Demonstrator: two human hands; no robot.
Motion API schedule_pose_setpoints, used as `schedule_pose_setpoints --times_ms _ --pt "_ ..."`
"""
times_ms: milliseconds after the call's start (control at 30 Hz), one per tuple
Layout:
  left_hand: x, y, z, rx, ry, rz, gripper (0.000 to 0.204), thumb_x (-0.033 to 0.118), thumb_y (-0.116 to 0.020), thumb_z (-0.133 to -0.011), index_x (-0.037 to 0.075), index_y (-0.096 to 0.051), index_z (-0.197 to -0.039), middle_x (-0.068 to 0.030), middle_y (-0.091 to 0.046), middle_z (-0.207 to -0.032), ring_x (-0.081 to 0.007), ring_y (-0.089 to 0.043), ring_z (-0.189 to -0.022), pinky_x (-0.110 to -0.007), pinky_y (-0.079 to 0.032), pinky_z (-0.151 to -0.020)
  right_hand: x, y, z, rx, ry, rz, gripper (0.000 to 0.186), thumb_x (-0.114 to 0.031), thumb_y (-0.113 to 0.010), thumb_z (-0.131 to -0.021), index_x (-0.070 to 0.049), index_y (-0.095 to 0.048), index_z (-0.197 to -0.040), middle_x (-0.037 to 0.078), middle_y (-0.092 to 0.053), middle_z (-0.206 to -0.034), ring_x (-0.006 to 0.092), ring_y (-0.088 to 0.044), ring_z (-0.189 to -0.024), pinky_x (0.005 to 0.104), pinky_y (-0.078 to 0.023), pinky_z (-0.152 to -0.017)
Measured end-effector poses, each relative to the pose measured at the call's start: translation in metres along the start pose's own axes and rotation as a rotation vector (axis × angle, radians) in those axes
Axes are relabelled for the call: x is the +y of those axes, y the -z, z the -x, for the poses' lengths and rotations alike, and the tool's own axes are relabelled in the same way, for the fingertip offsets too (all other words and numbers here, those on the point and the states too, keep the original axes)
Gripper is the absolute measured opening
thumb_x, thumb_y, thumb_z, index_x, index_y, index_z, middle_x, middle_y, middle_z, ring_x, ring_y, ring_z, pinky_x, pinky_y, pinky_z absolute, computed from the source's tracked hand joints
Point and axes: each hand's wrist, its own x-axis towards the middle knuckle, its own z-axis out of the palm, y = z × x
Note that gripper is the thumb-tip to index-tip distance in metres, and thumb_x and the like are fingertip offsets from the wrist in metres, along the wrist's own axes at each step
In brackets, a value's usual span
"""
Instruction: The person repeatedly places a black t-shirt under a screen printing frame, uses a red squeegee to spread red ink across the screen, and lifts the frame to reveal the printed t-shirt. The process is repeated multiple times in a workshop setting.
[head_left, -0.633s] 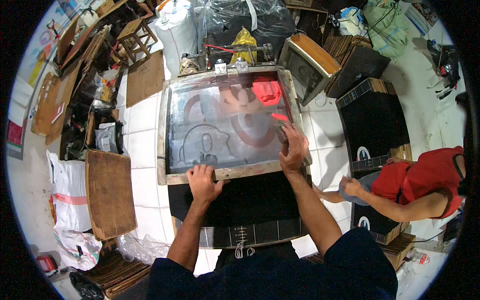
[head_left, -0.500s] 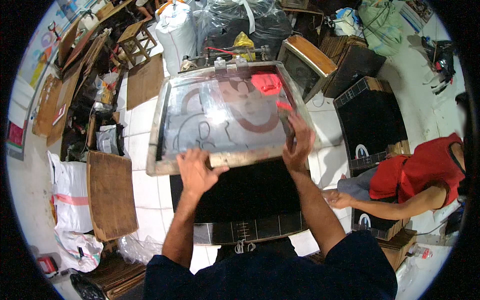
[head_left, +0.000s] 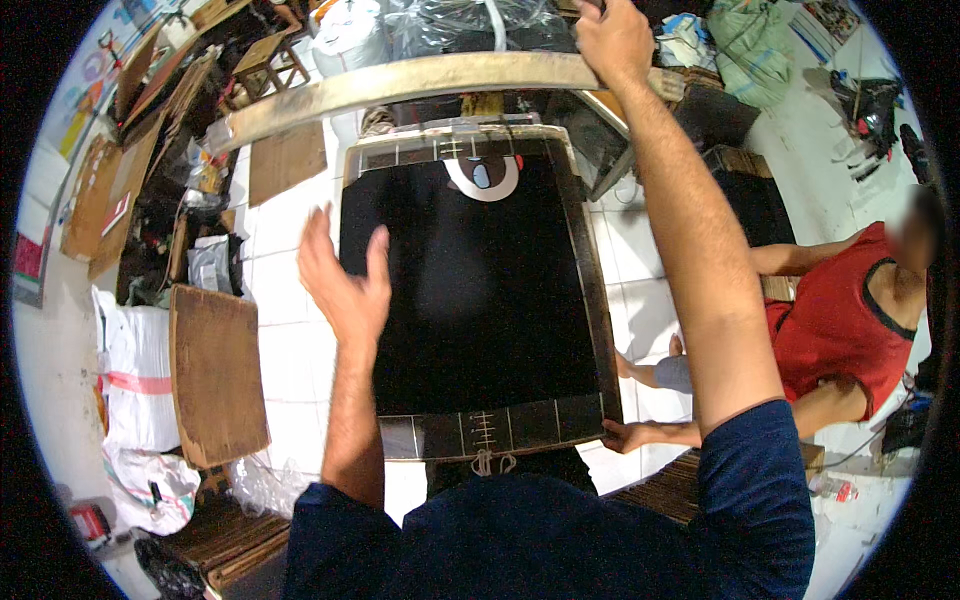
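Note:
A wooden-framed printing screen (head_left: 420, 85) is tilted up at the far side, showing nearly edge-on as a long pale bar. My right hand (head_left: 615, 45) is closed on its bar near the right end; the fingertips are partly cut off by the picture's top. Below lies a black panel (head_left: 470, 300) on a board, with a white, blue and dark curved print (head_left: 482, 180) at its far end. My left hand (head_left: 345, 275) hovers over the panel's left edge, fingers apart, holding nothing. A co-worker's hand (head_left: 625, 435) touches the panel's near right corner.
A person in a red sleeveless top (head_left: 835, 320) is close on the right. Stacked black panels (head_left: 750, 200) stand behind that person. On the left are a brown board (head_left: 218, 375) and white sacks (head_left: 140, 370). A wooden stool (head_left: 268, 65) stands at the far left.
The screen has swung up from lying over the panel, uncovering the print. My right hand has moved far forward with it; my left hand has let go of its near edge and opened. The co-worker leaned in.

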Motion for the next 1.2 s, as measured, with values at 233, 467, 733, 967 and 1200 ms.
schedule_pose_setpoints --times_ms 233,467,733,967,1200 --pt "-0.053 0.053 0.204 -0.298 0.470 -0.141 0.074 0.026 -0.082 -0.086 -0.004 -0.045 -0.143 -0.0317 -0.048 -0.140 -0.0488 -0.048 -0.129 -0.055 -0.040 -0.109 -0.002 -0.009 -0.040 -0.106 -0.087 0.014 0.029 -0.017 -0.066 -0.089 -0.018 -0.068 -0.118 0.019 -0.072 -0.108 0.0433 -0.066 -0.104 0.0516 -0.053 -0.086" --pt "-0.025 0.070 0.291 -0.149 0.630 -0.234 0.072 0.027 -0.080 -0.088 -0.005 -0.045 -0.143 -0.0281 -0.051 -0.133 -0.0445 -0.050 -0.127 -0.050 -0.041 -0.109 0.009 -0.018 -0.040 -0.084 -0.077 -0.069 0.030 -0.018 -0.064 -0.090 -0.014 -0.068 -0.120 0.020 -0.072 -0.111 0.0410 -0.067 -0.105 0.0512 -0.052 -0.088" --pt "0.121 -0.051 0.255 -0.204 0.573 0.053 0.074 0.024 -0.084 -0.085 -0.006 -0.046 -0.141 -0.0275 -0.053 -0.135 -0.0420 -0.053 -0.126 -0.050 -0.044 -0.107 0.006 0.003 0.008 -0.136 -0.047 -0.200 0.031 -0.015 -0.063 -0.090 -0.012 -0.067 -0.121 0.019 -0.072 -0.113 0.0399 -0.067 -0.107 0.0497 -0.051 -0.091" --pt "0.176 -0.131 0.096 -0.163 0.750 0.956 0.075 0.050 -0.058 -0.102 0.001 -0.034 -0.154 -0.0227 -0.050 -0.147 -0.0350 -0.050 -0.134 -0.050 -0.044 -0.107 0.020 0.020 0.100 -0.006 0.179 -0.352 0.036 -0.010 -0.063 -0.086 -0.013 -0.068 -0.121 0.008 -0.070 -0.121 0.0305 -0.065 -0.113 0.0470 -0.050 -0.090" --pt "0.168 -0.210 0.143 0.206 1.334 1.257 0.062 0.046 -0.031 -0.112 0.003 -0.028 -0.157 -0.0179 -0.041 -0.155 -0.0315 -0.044 -0.141 -0.052 -0.040 -0.115 0.074 0.057 0.255 -0.287 -0.632 -0.697 0.029 -0.007 -0.071 -0.095 -0.001 -0.063 -0.122 0.009 -0.069 -0.114 0.0178 -0.063 -0.108 0.0356 -0.049 -0.095"
